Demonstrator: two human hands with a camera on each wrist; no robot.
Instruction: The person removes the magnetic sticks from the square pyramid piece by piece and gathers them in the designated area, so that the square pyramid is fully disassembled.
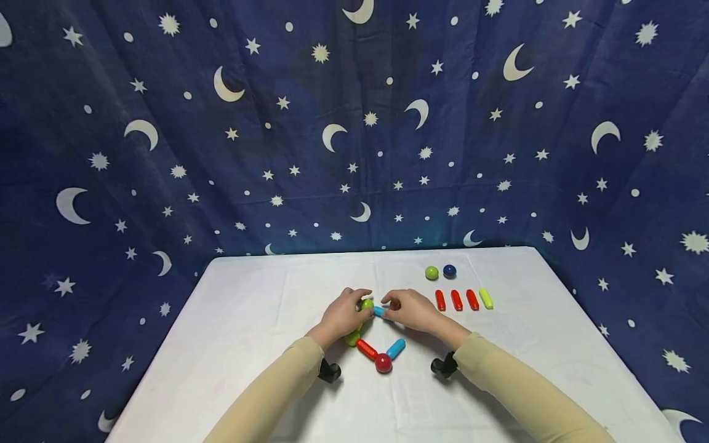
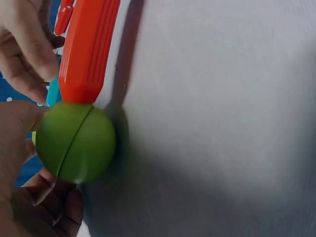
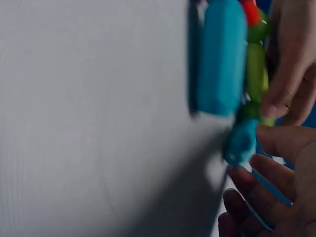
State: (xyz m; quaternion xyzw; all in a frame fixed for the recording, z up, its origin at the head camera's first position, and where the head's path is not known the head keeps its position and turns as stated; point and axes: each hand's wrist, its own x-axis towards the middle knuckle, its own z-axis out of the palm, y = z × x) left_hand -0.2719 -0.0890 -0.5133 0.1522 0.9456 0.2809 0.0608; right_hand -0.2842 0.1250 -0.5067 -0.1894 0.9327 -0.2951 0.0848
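Note:
My left hand [image 1: 344, 314] pinches a green ball [image 1: 367, 304] at the far end of a chain of toy balls and rods. In my right hand [image 1: 412, 309], thumb and fingers grip a light-blue rod [image 1: 379, 311], its other end meeting that ball. A yellow-green rod [image 3: 256, 74] runs from there to a nearer green ball [image 2: 76, 143]. From this one a red rod [image 1: 366, 349] leads to a red ball [image 1: 383, 363], and a second light-blue rod [image 1: 396, 349] slants off it to the right, its far end free. My left hand partly hides the yellow-green rod in the head view.
On the white table [image 1: 232, 344], a loose green ball [image 1: 431, 272] and a dark-blue ball [image 1: 450, 271] lie at the back right. Nearer are three red rods [image 1: 456, 300] and a yellow rod [image 1: 486, 299] in a row. A starry blue cloth [image 1: 354, 154] hangs behind.

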